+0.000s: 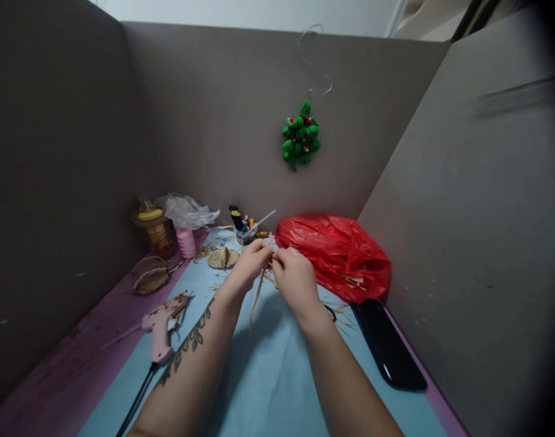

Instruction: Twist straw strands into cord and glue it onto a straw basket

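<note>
My left hand [250,267] and my right hand [293,276] are raised together over the light blue sheet [268,376]. Both are closed in a pinch on thin tan straw strands [259,291], which hang down between them. The fingertips of the two hands nearly touch at the top of the strands. A small woven straw disc [222,258] lies just beyond my left hand. Loose straw bits are scattered under and beside my right hand.
A pink glue gun [161,325] with a black cord lies at the left. A red plastic bag [336,252], a black tray [389,349], a cup of pens [246,230], a pink spool [186,241] and a yellow-lidded jar [153,229] ring the sheet. Grey partition walls enclose the desk; a green ornament [301,136] hangs on the back wall.
</note>
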Available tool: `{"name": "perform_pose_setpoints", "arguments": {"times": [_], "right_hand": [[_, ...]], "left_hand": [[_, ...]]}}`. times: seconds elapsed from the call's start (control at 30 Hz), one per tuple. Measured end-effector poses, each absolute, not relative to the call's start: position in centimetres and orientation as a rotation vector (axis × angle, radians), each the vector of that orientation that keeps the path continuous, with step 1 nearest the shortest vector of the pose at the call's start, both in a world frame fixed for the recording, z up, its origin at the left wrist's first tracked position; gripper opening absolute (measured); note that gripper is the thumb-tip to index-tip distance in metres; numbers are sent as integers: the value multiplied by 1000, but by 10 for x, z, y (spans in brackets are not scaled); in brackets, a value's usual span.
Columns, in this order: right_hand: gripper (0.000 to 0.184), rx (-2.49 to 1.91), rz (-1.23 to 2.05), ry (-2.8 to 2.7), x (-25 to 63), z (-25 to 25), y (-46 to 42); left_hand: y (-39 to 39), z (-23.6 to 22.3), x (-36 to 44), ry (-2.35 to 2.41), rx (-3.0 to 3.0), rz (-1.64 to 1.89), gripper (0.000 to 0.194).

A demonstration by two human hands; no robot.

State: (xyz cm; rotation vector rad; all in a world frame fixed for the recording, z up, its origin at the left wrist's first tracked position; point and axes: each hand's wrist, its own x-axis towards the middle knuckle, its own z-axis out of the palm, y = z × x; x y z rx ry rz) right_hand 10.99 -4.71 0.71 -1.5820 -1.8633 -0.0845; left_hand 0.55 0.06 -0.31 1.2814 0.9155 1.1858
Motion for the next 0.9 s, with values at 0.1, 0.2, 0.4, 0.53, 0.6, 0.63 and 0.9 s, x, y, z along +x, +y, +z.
{"name": "perform_pose_setpoints", "arguments": {"times": [0.1, 0.2, 0.4, 0.53, 0.6, 0.63, 0.9], "right_hand": [[21, -1643, -193, -1893, 101, 5, -49], [22, -1591, -103, -1907, 100, 8, -51], [19, -1365, 228, -1568, 122, 11, -41], [18, -1212, 709, -1409, 130, -1, -26], [17, -1151, 814, -1388, 131, -5, -22], [17, -1136, 827, -1386, 131, -7, -22], [18, -1125, 798, -1445, 131, -7, -22]], "left_hand": [[4, -5, 4, 943, 1266, 1214, 11], [7, -7, 1, 1005, 1325, 1276, 13], [6, -4, -4, 1012, 1578, 1219, 19], [0, 0, -2, 1015, 1715, 1179, 20], [-3, 1, -1, 1052, 1757, 1168, 20], [-4, 2, -1, 1066, 1779, 1159, 20], [-6, 8, -3, 1151, 1885, 1099, 19]]}}
